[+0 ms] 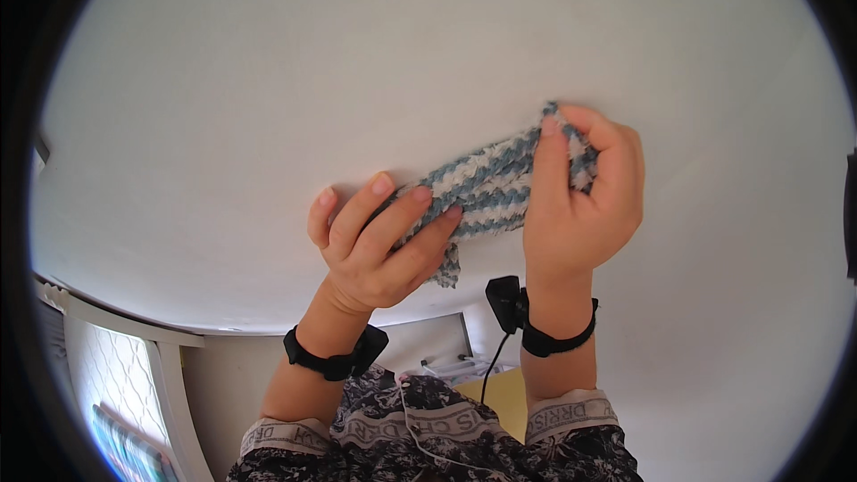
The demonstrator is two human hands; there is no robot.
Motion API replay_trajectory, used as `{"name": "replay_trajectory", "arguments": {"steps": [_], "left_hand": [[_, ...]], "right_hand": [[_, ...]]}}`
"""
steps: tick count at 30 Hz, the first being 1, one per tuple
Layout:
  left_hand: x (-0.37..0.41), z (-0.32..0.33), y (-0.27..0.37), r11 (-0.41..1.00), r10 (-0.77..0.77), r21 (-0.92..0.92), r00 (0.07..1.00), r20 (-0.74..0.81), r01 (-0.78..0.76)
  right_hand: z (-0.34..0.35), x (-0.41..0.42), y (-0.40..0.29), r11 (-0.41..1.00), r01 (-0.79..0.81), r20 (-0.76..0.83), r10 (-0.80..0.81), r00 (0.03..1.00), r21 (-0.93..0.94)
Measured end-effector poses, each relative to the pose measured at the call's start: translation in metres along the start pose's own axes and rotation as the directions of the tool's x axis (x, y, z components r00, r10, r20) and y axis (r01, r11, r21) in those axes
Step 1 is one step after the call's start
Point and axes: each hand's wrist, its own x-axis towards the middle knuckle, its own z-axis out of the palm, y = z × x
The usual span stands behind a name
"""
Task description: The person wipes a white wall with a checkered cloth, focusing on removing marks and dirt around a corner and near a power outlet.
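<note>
Between my hands stretches a knitted or crocheted strip [492, 177] of chunky yarn, striped blue-grey and white, slanting up to the right. My left hand [381, 248] holds its lower left end, with the fingers spread across the near face and the thumb hidden. A short flap of the same fabric hangs below that palm. At the upper right end, my right hand [589, 194] pinches the top corner between thumb and forefinger. Part of the fabric curls behind the right thumb into the palm. No needle or hook shows.
A broad white surface [321, 80] fills the view behind the hands. Each wrist wears a black strap [328, 365] with a small device; a black cable [493, 368] runs down from the right one. Low down are a bright window [117, 375], a yellow panel [499, 398] and a thin white cord [412, 428] over the patterned shirt.
</note>
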Motion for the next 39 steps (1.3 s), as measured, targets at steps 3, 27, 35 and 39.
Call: {"name": "replay_trajectory", "arguments": {"steps": [3,27,35,39], "left_hand": [[0.000,0.002,0.001,1.000,0.001,0.003,1.000,0.002,-0.001],[0.005,-0.004,0.005,0.998,-0.046,0.034,0.995,-0.090,0.050],[0.055,-0.012,-0.001,0.996,0.060,-0.064,0.998,0.026,-0.058],[0.045,-0.009,-0.003,0.998,0.039,-0.058,0.999,-0.016,-0.040]], "right_hand": [[0.005,-0.004,-0.008,0.995,-0.096,-0.012,0.096,0.995,0.013],[0.004,-0.015,-0.013,0.995,0.002,0.109,-0.012,0.994,0.098],[0.003,0.022,-0.004,0.999,-0.049,-0.107,0.050,0.993,0.018],[0.002,0.001,-0.009,0.997,-0.004,0.091,-0.003,0.996,0.080]]}}
